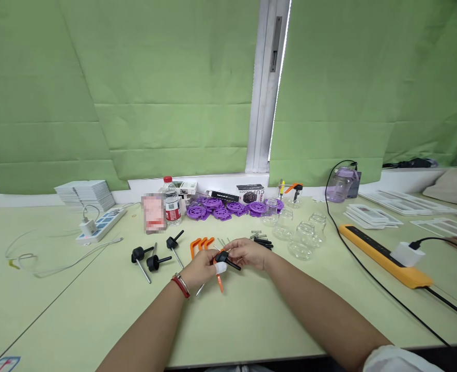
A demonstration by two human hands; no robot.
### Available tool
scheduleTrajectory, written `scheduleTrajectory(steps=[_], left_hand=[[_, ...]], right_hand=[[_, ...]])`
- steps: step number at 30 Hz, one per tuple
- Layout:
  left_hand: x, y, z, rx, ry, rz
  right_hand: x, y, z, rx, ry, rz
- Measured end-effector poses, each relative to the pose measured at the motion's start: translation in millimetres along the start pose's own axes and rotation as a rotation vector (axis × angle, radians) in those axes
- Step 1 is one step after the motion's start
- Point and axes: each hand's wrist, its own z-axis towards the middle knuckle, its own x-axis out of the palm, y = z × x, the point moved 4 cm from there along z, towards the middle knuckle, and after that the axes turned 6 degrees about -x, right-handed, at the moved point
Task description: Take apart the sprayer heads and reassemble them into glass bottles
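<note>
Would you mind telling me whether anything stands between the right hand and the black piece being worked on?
Nothing visible does: the right hand has its fingertips right at the black piece, while the left hand holds it from the other side.

On table (pixel 65 315), behind discs (pixel 236 208): boxes (pixel 251 193). Left: bottle (pixel 172 206), then socket strip (pixel 106 225). Right, nearer: jars (pixel 301 243). In front: springs (pixel 256 234), brackets (pixel 194 247). In front, further left: knobs (pixel 153 263).

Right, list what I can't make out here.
All in the head view:
- Join of black part and orange piece: covered by left hand.
- Pink item's markings: pixelated.
- Bottle's fine print: too small.
- Bag's far side: cut off by right edge.
- Corner label: cut off by bottom edge.
</note>
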Motion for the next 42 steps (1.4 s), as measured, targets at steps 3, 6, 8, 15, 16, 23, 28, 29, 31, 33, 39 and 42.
scheduleTrajectory(steps=[3, 6, 8, 15, 16, 23, 28, 29, 31, 33, 39, 42], left_hand=[[-1.9, 2, -1, -0.063, -0.013, 0.006], [-1.4, 3, -3, -0.061, -0.005, -0.035], [2.7, 2, -5, -0.025, 0.072, -0.061], [14.5, 1, -10, 0.008, 0.323, -0.005], [15.8, 2, -11, 0.000, 0.357, 0.001], [16.5, 5, -15, -0.060, 0.418, -0.053], [-0.4, 0, -16, -0.071, 0.339, -0.154], [-6.1, 0, -15, -0.062, 0.290, -0.163], [-18.0, 2, -12, -0.039, 0.170, -0.173], [-27.9, 6, -9, -0.026, 0.046, -0.175], [-36.0, 9, -1, 0.043, -0.177, -0.173], [-42.2, 9, 0, 0.061, -0.240, -0.119]], right_hand=[[2, -4, 4, 0.057, -0.021, -0.006], [8, -8, 6, 0.115, -0.022, 0.058], [12, -8, 6, 0.154, -0.022, 0.061], [18, 4, 14, 0.031, -0.050, -0.163], [17, 6, 18, -0.006, -0.089, -0.174], [15, 16, 37, -0.460, -0.263, -0.781], [22, 4, 42, -0.542, -0.037, -1.420], [22, 3, 42, -0.541, -0.010, -1.434], [22, 5, 40, -0.549, -0.009, -1.383], [22, 12, 36, -0.567, -0.116, -1.214], [31, 8, 25, -0.180, -0.127, -0.352], [25, 9, 23, -0.162, -0.196, -0.215]])
